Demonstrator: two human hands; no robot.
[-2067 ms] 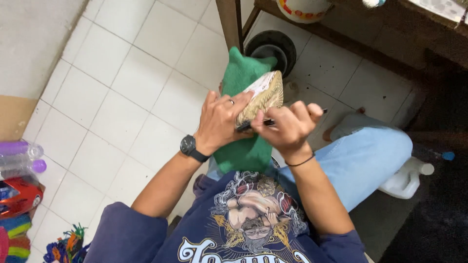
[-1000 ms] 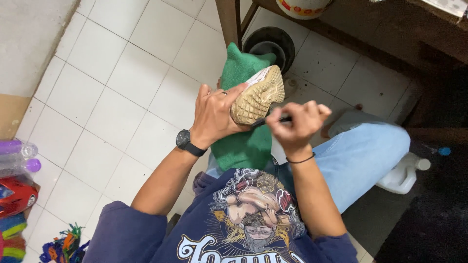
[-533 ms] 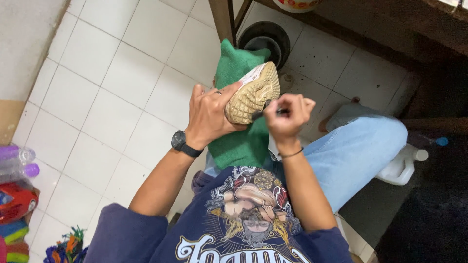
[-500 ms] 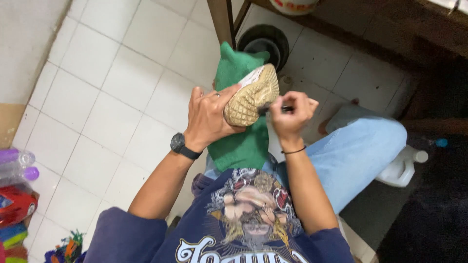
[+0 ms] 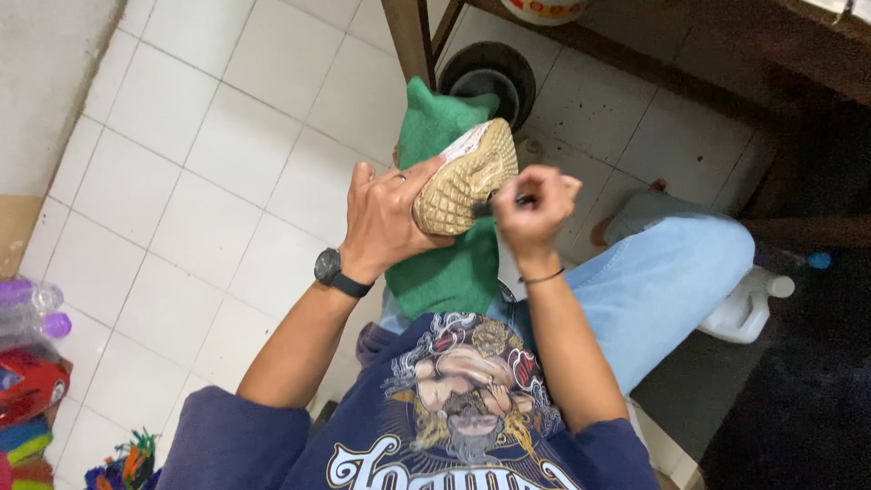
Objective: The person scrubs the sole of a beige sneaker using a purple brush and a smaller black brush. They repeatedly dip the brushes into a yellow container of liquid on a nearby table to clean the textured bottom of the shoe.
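Both hands raised: left hand point(image 5: 386, 218) cups shoe point(image 5: 464, 177), right hand point(image 5: 531, 210) pinches tool point(image 5: 494, 204).

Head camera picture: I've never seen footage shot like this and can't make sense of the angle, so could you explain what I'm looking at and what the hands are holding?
The camera sits on a person's head and looks straight down, so you see their own arms, printed dark blue shirt and light blue jeans from above. No machine is involved, only two bare hands. The left hand, with a black wristwatch, grips a shoe turned so its tan, bumpy sole faces the camera. The right hand pinches a thin dark tool whose tip meets the sole's edge; what kind of tool it is I cannot tell. A green cloth lies over the lap under the shoe. Below is a white tiled floor, with a round black object by a wooden leg, a white plastic jug on the right, and colourful toys at the left edge.
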